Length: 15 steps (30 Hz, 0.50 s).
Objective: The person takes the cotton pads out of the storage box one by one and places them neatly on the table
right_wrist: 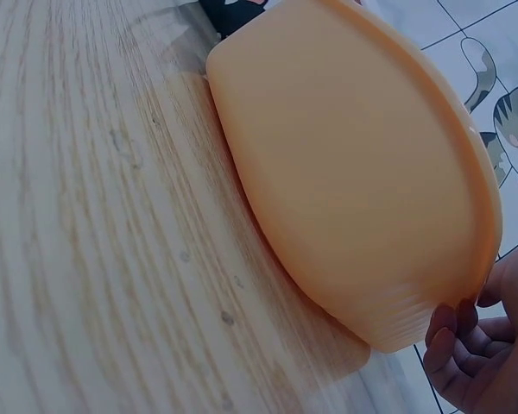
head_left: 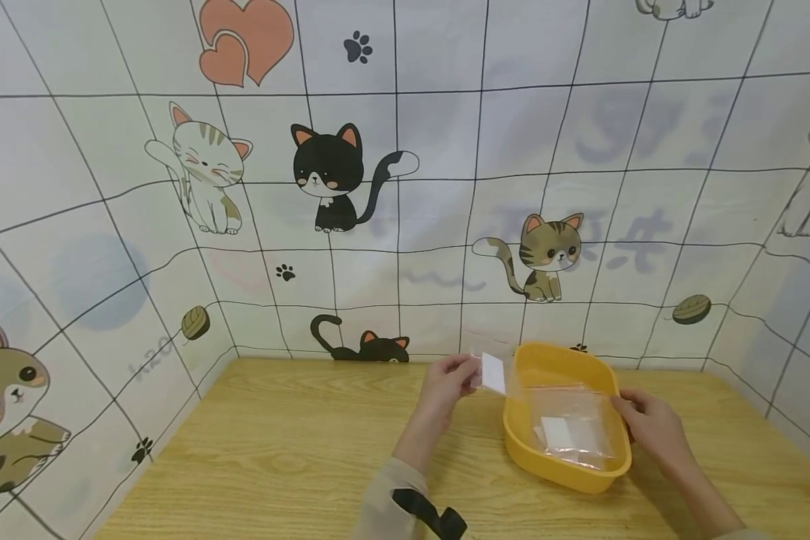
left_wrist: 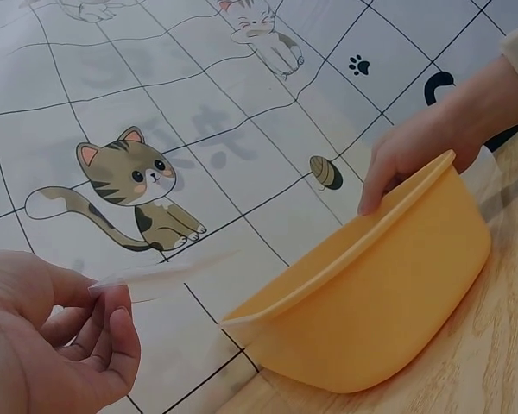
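Note:
A small clear plastic bag with a white card in it (head_left: 492,373) is pinched between the thumb and fingers of my left hand (head_left: 445,386), just left of the yellow basin (head_left: 553,474). In the left wrist view the thin bag (left_wrist: 160,278) sticks out edge-on from the fingertips. My right hand (head_left: 656,429) grips the basin's right rim, thumb on the upper side and fingers curled underneath, as the right wrist view shows. Inside the basin lie clear plastic bags (head_left: 574,409), one with a white card (head_left: 556,433); how many is hard to tell.
The wooden table (head_left: 277,450) stretches left of the basin. Behind it and at both sides hangs a white gridded cloth (head_left: 432,217) printed with cats. A black strap (head_left: 432,514) shows at my left wrist.

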Each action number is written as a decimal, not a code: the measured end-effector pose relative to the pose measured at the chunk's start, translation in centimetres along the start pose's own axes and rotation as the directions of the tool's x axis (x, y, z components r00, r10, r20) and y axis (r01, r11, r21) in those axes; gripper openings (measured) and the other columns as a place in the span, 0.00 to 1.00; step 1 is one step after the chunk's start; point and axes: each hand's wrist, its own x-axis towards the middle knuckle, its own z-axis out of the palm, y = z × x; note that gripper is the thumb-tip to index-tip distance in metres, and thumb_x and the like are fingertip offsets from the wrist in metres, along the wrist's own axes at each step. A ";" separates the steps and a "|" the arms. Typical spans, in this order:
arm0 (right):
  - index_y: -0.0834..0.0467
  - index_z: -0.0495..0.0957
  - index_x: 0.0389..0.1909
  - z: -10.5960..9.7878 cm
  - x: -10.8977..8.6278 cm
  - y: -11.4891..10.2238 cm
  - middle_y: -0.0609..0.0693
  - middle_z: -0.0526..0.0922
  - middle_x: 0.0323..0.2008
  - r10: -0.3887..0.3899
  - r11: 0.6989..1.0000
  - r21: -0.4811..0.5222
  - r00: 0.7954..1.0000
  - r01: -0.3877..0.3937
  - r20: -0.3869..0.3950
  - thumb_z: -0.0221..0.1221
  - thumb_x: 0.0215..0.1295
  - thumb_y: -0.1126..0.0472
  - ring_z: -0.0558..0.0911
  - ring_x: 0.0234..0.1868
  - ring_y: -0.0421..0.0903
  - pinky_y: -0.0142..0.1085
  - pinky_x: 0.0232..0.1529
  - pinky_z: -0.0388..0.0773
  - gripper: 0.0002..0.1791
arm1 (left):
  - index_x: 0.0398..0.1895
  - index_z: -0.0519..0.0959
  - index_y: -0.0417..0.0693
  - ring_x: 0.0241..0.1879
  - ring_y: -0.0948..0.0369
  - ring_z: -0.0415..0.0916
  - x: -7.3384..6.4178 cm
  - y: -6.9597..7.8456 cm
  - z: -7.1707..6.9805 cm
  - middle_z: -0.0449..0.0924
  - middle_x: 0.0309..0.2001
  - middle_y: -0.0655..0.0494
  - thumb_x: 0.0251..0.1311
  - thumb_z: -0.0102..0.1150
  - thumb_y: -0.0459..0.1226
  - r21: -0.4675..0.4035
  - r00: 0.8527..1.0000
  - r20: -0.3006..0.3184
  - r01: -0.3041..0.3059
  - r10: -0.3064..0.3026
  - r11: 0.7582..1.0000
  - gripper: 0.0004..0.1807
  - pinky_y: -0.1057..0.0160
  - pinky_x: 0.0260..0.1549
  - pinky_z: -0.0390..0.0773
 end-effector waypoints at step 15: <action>0.82 0.64 0.63 0.0 0.1 0.1 0.68 0.82 0.43 -0.003 1.000 0.010 1.000 0.003 0.008 0.46 0.80 0.53 0.82 0.28 0.41 0.34 0.29 0.82 0.31 | 0.51 0.80 0.32 0.33 0.63 0.77 0.6 -0.4 -1.3 0.82 0.38 0.48 0.69 0.60 0.34 -0.018 0.999 -0.036 0.018 -0.018 1.000 0.14 0.69 0.37 0.80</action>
